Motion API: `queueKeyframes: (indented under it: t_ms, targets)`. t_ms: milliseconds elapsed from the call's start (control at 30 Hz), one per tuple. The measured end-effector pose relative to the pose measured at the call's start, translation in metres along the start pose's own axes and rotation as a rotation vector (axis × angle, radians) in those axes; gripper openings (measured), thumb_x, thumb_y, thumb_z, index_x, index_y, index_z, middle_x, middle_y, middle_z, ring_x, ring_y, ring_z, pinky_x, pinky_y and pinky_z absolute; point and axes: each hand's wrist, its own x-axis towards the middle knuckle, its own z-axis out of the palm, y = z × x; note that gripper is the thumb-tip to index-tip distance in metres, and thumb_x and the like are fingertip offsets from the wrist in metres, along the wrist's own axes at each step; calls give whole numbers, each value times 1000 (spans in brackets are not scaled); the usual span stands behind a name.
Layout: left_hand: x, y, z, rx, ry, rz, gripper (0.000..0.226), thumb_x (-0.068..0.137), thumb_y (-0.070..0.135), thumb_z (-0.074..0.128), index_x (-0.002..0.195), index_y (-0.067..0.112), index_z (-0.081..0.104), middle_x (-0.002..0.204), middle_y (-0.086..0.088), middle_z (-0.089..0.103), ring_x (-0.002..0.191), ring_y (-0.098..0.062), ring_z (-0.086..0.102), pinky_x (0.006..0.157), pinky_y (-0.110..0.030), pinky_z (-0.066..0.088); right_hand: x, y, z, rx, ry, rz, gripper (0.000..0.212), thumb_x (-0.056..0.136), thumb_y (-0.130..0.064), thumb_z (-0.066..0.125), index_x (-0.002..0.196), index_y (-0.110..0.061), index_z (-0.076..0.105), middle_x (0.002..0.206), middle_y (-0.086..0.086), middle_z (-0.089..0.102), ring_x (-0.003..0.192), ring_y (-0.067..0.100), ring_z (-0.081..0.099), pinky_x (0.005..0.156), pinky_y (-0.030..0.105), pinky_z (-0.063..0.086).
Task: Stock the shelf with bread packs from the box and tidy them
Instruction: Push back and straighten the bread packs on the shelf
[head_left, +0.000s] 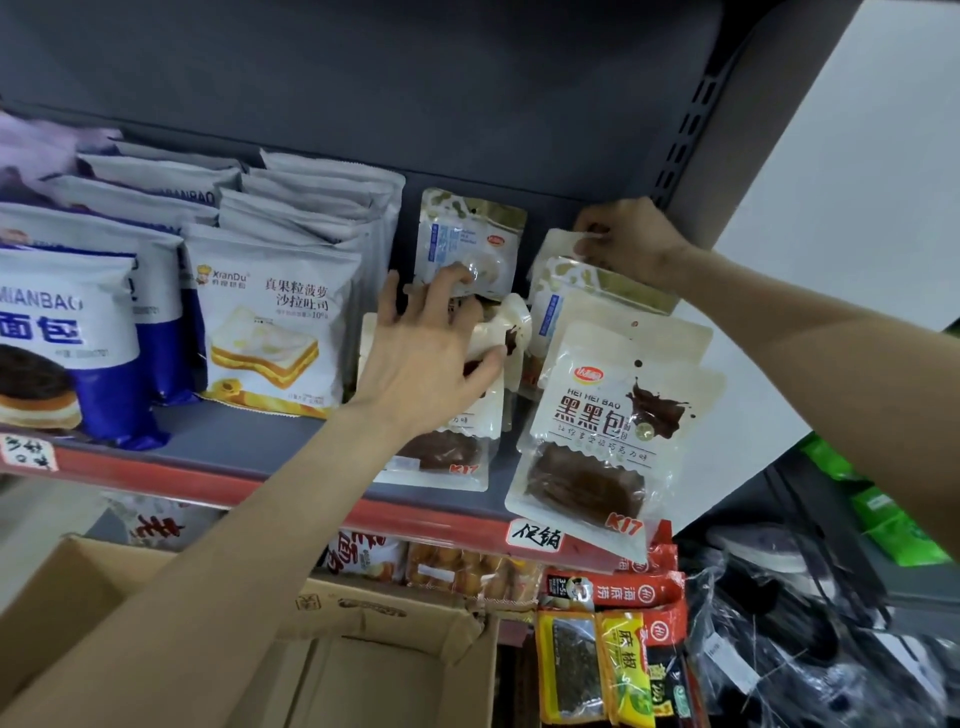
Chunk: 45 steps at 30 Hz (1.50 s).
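Your left hand (423, 358) curls its fingers round a cream plastic pack of dark chocolate bread (457, 415) standing on the grey metal shelf (249, 441). Your right hand (631, 244) pinches the top edge of a rear cream pack (558, 249) in the neighbouring row. The open brown cardboard box (363, 654) sits below.

light: even, fairly bright indoor, soft shadows | glare: sheen on plastic packs (602, 441) | blur: far-left packs smeared | distortion: wide-angle bending at edges
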Motion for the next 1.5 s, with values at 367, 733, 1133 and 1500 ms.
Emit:
queueKeyframes:
  t_ms: [367,733,1133,1500]
  targets:
    - [-5,-6,-9,5,61,56,39,83,39,48,99,9,66,122,-14,57,114,-30,43,94,-50,40,-15,-35,-15,74,91,-163,23,93,-31,54,109,-21,66,105,0,70,91,18,67,90,34,51]
    - [-14,-11,-13,-33,0,108,31,79,19,45,99,13,69,90,-4,72,84,-27,66,85,-39,49,2,-106,24,-287,-221,-352,9,86,-16,60,92,-14,66,78,-4,52,80,18,50,67,29,37]
    - [-23,-22,-23,-169,-30,44,46,88,29,39,128,17,57,132,-3,57,124,-25,50,107,-46,34,-2,-113,27,-309,-108,-322,21,90,-16,55,107,-23,66,106,6,64,108,30,56,75,34,43]
    - [-86,-23,-41,-408,-41,-346,93,76,47,72,149,29,16,155,-13,13,142,-29,15,113,-45,21,-68,-106,2,-220,-106,-379,30,88,-37,58,115,-24,59,112,-4,63,108,22,54,87,37,46]
